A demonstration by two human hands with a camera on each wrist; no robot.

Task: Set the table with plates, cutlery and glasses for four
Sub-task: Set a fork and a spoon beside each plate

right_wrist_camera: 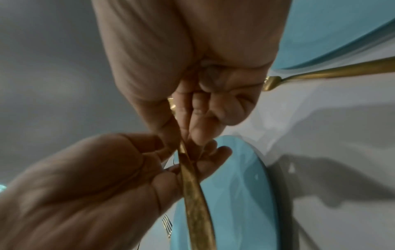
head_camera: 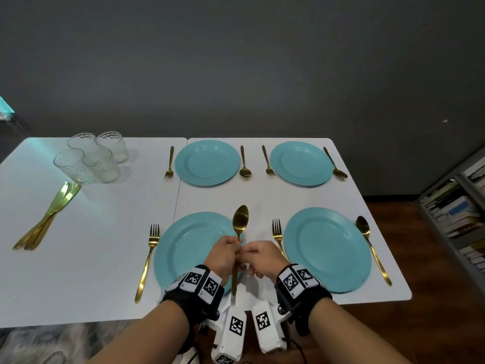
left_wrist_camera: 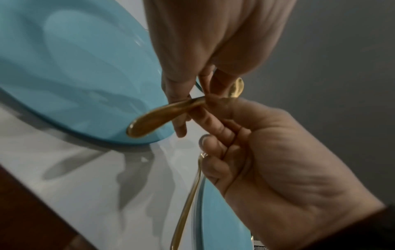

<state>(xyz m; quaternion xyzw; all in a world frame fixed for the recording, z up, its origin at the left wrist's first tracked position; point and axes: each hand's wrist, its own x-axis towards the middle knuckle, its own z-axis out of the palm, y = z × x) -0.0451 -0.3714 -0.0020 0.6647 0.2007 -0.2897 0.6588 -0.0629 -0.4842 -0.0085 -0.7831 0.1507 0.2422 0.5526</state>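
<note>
Both hands meet over the near edge of the white table (head_camera: 91, 258), and between them a gold spoon (head_camera: 240, 222) stands nearly upright, bowl up, held above the right rim of the near-left teal plate (head_camera: 189, 248). The left hand (head_camera: 223, 254) has its fingers curled round the slim stem, and the right hand (head_camera: 259, 257) pinches the same stem from the other side, knuckles almost touching the left. The two hands cover the middle of the handle; only the bowl and the flared tail below the wrists show from the head view. Just right of the hands a gold fork (head_camera: 277, 232) lies beside the near-right teal plate (head_camera: 328, 248), its lower handle hidden behind the right hand, and another spoon (head_camera: 372, 248) lies along that plate's right side. A fork (head_camera: 148, 258) lies left of the near-left plate. The two far plates (head_camera: 207, 162) each have a fork and a spoon beside them. On the left half of the table four patterned clear glasses (head_camera: 91, 158) cluster together, and in front of them gold knives (head_camera: 47, 219) lie in an overlapping bundle; I can't count them. Wrist straps with black-and-white square markers (head_camera: 199, 282) wrap both forearms. A bookshelf (head_camera: 459, 211) is cut off at the right edge.
</note>
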